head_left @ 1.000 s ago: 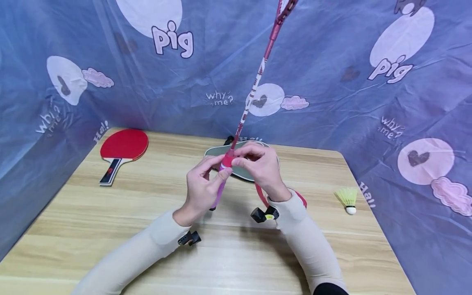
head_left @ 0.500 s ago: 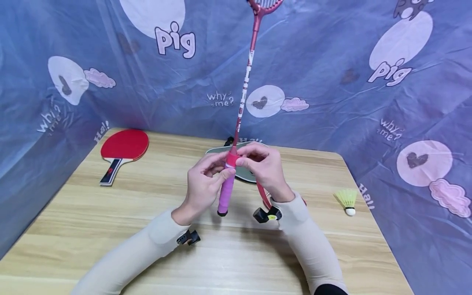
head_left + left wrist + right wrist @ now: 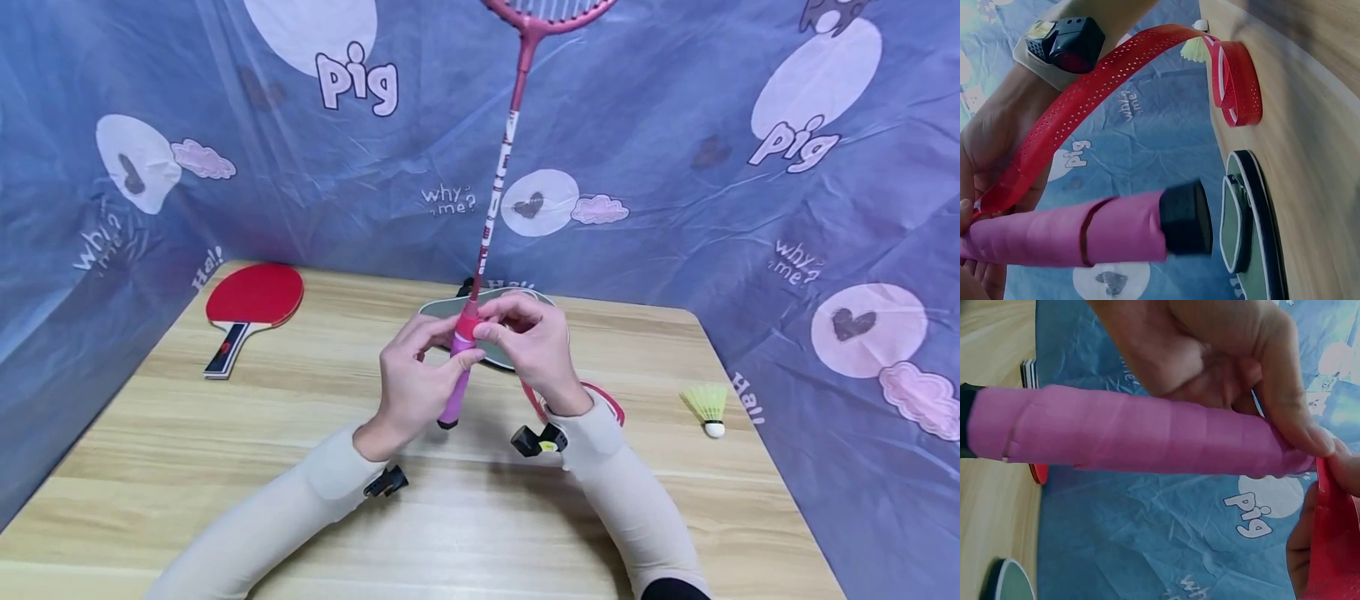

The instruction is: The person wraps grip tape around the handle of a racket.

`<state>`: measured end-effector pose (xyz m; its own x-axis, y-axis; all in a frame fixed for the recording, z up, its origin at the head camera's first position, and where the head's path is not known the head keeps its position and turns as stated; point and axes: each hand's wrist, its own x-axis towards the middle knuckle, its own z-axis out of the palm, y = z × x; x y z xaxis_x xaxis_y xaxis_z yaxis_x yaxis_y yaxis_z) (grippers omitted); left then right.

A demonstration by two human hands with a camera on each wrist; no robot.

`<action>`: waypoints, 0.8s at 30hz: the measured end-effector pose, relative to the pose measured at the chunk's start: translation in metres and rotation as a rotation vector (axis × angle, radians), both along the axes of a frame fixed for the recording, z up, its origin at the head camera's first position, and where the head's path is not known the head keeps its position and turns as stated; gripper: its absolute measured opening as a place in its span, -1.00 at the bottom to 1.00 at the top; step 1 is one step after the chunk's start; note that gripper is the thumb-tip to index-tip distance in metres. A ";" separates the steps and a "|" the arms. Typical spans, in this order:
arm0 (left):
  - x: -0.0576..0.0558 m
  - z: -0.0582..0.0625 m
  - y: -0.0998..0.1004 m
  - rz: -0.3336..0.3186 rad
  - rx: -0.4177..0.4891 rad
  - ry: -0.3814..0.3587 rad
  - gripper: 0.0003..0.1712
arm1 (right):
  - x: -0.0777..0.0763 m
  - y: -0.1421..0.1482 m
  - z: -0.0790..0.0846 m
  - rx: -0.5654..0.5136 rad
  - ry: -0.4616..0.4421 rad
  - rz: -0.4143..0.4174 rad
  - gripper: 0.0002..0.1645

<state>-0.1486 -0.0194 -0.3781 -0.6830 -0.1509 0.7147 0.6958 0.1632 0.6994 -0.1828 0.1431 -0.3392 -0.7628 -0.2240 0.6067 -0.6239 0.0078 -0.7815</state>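
A badminton racket [image 3: 495, 196] leans upright in the middle of the head view, its strung head cut off at the top. My left hand [image 3: 412, 383] holds it near the top of the purple-wrapped handle [image 3: 1147, 434], the thumb stretched across the front. Just above, my right hand [image 3: 536, 342] pinches a red perforated grip tape [image 3: 1066, 115] against the top of the handle. From there the tape runs down to a loose coil on the table, seen in the left wrist view. The handle's black butt end [image 3: 1188, 219] hangs above the tabletop.
A red table tennis bat [image 3: 255, 296] lies at the left of the wooden table [image 3: 315, 433]. Behind the hands lies a grey-green case [image 3: 1232, 219] with pale trim. A yellow shuttlecock [image 3: 707, 408] rests near the right edge. Blue printed cloth [image 3: 375, 200] walls the table.
The racket has turned about its shaft, so its strings now face the camera, and it leans less to the right. My left thumb has stretched out further; both hands stay nearly in place.
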 end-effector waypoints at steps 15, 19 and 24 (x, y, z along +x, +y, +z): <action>0.000 0.004 -0.002 -0.077 0.031 -0.066 -0.52 | -0.001 0.014 0.018 0.285 0.226 0.006 -0.74; 0.001 0.005 -0.003 -0.135 0.063 -0.094 -0.51 | -0.001 0.013 0.016 0.246 0.173 0.002 -0.79; 0.002 0.006 -0.003 -0.199 0.080 -0.123 -0.52 | -0.002 0.013 0.013 0.200 0.132 0.003 -0.81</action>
<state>-0.1464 -0.0221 -0.3719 -0.7858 -0.0577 0.6158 0.6178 -0.0282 0.7858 -0.1850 0.1558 -0.3262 -0.6792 -0.3516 0.6443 -0.7205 0.1519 -0.6766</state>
